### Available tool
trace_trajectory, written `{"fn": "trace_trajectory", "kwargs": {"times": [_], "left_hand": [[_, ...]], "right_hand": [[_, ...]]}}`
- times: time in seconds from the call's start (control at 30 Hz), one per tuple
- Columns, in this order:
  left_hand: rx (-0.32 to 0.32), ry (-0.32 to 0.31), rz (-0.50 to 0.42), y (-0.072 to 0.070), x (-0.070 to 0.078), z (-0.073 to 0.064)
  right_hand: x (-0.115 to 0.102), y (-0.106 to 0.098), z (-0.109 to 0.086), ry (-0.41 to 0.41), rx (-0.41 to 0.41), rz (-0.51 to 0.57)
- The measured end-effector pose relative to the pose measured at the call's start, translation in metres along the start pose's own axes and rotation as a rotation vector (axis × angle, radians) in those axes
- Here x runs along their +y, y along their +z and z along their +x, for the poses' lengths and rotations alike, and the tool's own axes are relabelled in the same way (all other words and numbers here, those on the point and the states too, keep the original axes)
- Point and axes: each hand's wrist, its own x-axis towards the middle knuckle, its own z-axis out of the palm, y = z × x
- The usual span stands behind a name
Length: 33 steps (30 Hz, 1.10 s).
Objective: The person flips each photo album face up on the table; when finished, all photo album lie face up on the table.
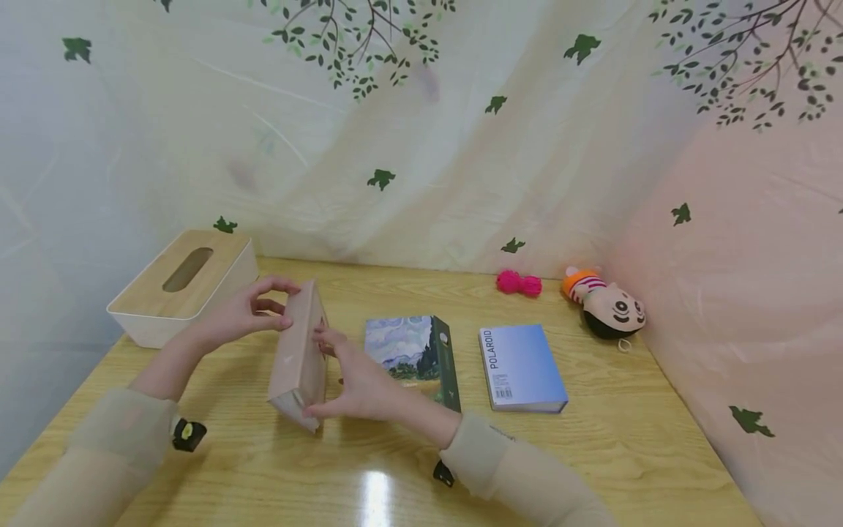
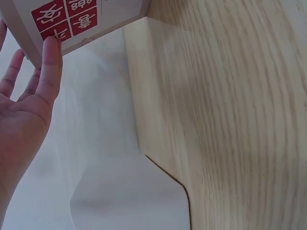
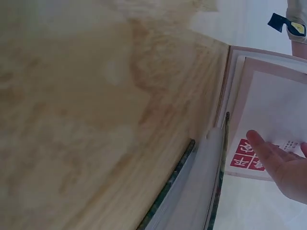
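Note:
A thick pale pink book (image 1: 295, 359) stands on its edge, left of the table's middle in the head view. My left hand (image 1: 245, 313) grips its far upper end, with the thumb and fingertips at the cover and top edge. At the opposite side, my right hand (image 1: 369, 380) holds the book with fingertips on the right cover and the thumb low at the near edge. Red blocks of white characters (image 2: 64, 17) mark the cover in the left wrist view. In the right wrist view a similar red label (image 3: 245, 155) shows beside my fingers.
A white tissue box (image 1: 227, 289) with a wooden lid stands at the left. Right of the book lie a book with a painted landscape (image 1: 402, 344) and a blue POLAROID book (image 1: 523, 366). A pink toy (image 1: 519, 283) and a doll (image 1: 606, 304) lie farther back.

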Motion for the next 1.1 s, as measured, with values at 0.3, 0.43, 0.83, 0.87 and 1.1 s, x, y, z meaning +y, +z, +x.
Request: {"fn": "trace_trajectory", "kwargs": {"times": [0.3, 0.43, 0.83, 0.87, 1.1], "left_hand": [[0.019, -0.050, 0.034, -0.005, -0.010, -0.013], [0.017, -0.071, 0.008, -0.006, -0.014, -0.017], [0.028, -0.130, 0.024, -0.006, -0.015, -0.025], [0.025, -0.136, 0.020, -0.006, -0.016, -0.025], [0.006, -0.139, -0.034, -0.003, -0.031, -0.026]], "right_hand": [[0.004, 0.010, 0.004, 0.014, -0.054, -0.203], [0.005, 0.013, 0.005, 0.035, -0.083, -0.257], [0.011, 0.020, 0.010, 0.096, -0.157, -0.345], [0.012, 0.019, 0.010, 0.097, -0.162, -0.340], [0.019, 0.016, 0.013, 0.092, -0.184, -0.326]]}}
